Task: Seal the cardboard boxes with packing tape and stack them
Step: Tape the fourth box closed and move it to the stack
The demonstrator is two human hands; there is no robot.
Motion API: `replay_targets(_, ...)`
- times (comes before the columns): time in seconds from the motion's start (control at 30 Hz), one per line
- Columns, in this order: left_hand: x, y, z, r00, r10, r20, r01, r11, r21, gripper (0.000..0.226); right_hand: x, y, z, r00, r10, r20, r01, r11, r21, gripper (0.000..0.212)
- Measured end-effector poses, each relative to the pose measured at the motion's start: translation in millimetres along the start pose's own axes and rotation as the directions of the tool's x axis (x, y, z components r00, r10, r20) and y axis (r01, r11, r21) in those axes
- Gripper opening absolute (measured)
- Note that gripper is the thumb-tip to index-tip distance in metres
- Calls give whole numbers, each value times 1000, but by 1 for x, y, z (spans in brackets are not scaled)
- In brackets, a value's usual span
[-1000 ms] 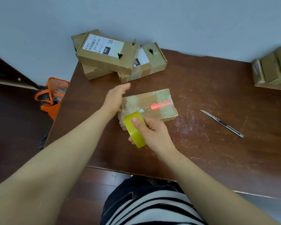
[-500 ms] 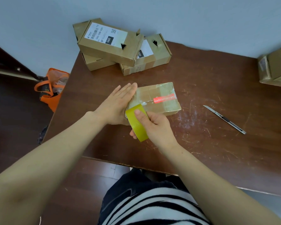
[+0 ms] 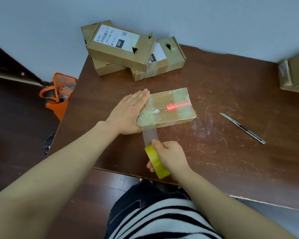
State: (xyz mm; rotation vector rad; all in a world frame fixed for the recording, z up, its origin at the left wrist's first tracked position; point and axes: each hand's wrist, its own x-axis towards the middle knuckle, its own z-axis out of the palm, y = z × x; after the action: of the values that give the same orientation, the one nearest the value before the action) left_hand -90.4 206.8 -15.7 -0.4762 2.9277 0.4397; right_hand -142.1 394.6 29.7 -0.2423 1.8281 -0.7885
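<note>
compared with half a second ago, the right hand (image 3: 171,156) has drawn the yellow tape roll (image 3: 156,163) away from the near left corner of the cardboard box (image 3: 169,107) toward the lower middle of the frame. a clear strip of tape (image 3: 149,137) now stretches from that corner down to the roll, which before sat right against the box. the right hand's fingers are curled round the roll, with the thumb on its upper edge. the left hand (image 3: 128,114) stays where it was, flat with its fingers straight and together, pressed against the left end of the box and gripping nothing. the box has not shifted and lies flat at the centre of the frame on a dark brown wooden table (image 3: 231,80), whose top is scratched and scuffed pale just right of the box. a utility knife (image 3: 242,128) lies at centre right, well apart from the box. at the upper middle, against a pale blue-grey wall (image 3: 214,18), a labelled box (image 3: 117,47) rests tilted on top of two lower boxes (image 3: 164,66). another taped parcel (image 3: 295,75) is cut off by the right edge of the frame. an orange bag (image 3: 59,99) stands on the dark floor (image 3: 16,135) at the left, beside the table. the box being sealed is flat and brown, with shiny clear tape already over its top and left end, and a red sticker (image 3: 177,105) lies along its top seam.
</note>
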Motion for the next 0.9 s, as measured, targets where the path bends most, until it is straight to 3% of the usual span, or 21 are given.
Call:
replay_targets(0.1, 0, -1, 0, 1000, 1, 19, -1, 999, 44, 124, 11, 0, 1, 985, 157, 68, -161, 984, 71, 45)
replay_targets(0.2, 1, 1, -4, 998, -1, 70, -4, 997, 74, 124, 17, -4, 2, 978, 187, 96, -195, 978, 74, 42)
replay_targets(0.3, 1, 2, -18, 963, -25, 268, 11, 998, 54, 123, 22, -7, 3, 969, 214, 125, -227, 969, 98, 39)
replay_targets(0.37, 9, 9, -36, 921, -82, 381, 100, 995, -26, 107, 23, -7, 3, 965, 217, 147, -235, 964, 124, 40)
replay_targets(0.4, 16, 15, -41, 928, -118, 353, 140, 989, -37, 95, 24, -7, 2, 965, 212, 151, -234, 962, 141, 43)
replay_targets(0.47, 29, 35, -38, 967, -197, 163, 205, 978, -35, 79, 24, -5, 1, 967, 209, 149, -234, 956, 178, 49)
replay_targets(0.57, 32, 60, -5, 961, -266, -73, 266, 964, -6, 84, 23, -3, 1, 968, 207, 143, -234, 947, 218, 51)
replay_targets(0.7, 34, 57, 14, 956, -276, -97, 282, 958, 54, 95, 23, -1, -3, 984, 165, 72, -179, 947, 268, 45)
replay_targets(0.9, 24, 54, 16, 932, -333, -143, 346, 935, 80, 94, 21, -3, -5, 978, 173, 120, -203, 923, 328, 42)
